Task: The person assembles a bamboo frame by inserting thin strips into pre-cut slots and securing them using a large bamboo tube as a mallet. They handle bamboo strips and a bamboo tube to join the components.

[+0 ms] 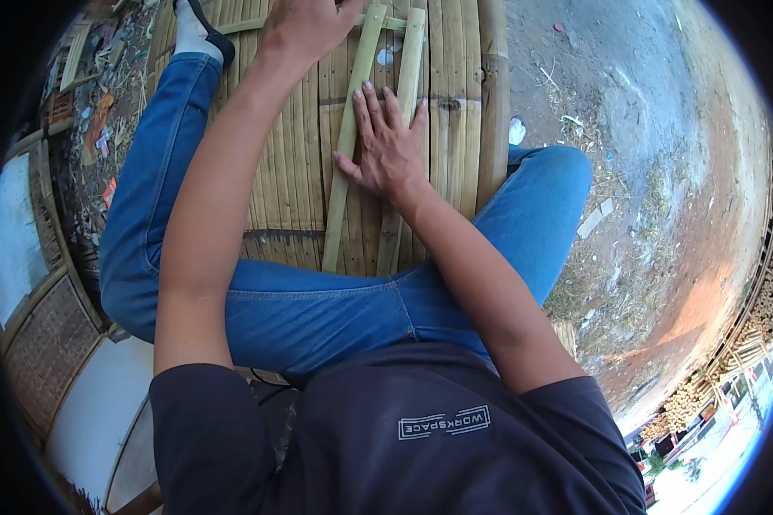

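Flat palm on bamboo strips

Right now two split bamboo strips lie side by side on a slatted bamboo platform [459, 129], running near to far. Left strip [349, 137] greenish, right strip [401, 129] paler. Right hand [386, 146] rests flat between and across them, fingers spread, pinching nothing. Left hand [305, 26] sits at the far end near the strips' tips, partly cut off by the frame edge; grip cannot be told. Person sits astride the platform, blue jeans [318, 309], dark shirt. Dirt ground [644, 129] to the right, littered debris far left.
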Available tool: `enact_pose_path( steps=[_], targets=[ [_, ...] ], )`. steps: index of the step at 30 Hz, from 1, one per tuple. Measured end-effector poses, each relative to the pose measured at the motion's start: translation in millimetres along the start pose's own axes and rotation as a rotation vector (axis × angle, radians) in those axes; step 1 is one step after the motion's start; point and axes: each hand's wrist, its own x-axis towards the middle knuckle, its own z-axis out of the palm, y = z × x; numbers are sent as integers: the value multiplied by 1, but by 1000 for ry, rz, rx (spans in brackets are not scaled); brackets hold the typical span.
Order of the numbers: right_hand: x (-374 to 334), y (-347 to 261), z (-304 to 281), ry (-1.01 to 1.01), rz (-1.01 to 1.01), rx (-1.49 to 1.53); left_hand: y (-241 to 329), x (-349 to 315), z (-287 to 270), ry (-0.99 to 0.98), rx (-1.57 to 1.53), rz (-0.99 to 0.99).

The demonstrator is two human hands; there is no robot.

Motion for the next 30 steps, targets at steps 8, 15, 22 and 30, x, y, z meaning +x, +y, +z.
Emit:
enact_pose_path(
  steps=[8, 15, 22, 30],
  targets=[
    [2, -7, 0, -26, -15, -24, -2, -54, 47, -344, 146, -246],
    [2, 1, 2, 19, 13, -17, 48, 8, -54, 4, -183, -134],
    [5, -6, 0, -4, -3, -26, -11, -50, 38, -293, -58, -232],
    [1, -10, -4, 15, -29, -12, 14, -18, -59, 48, 88, -73]
  ],
)
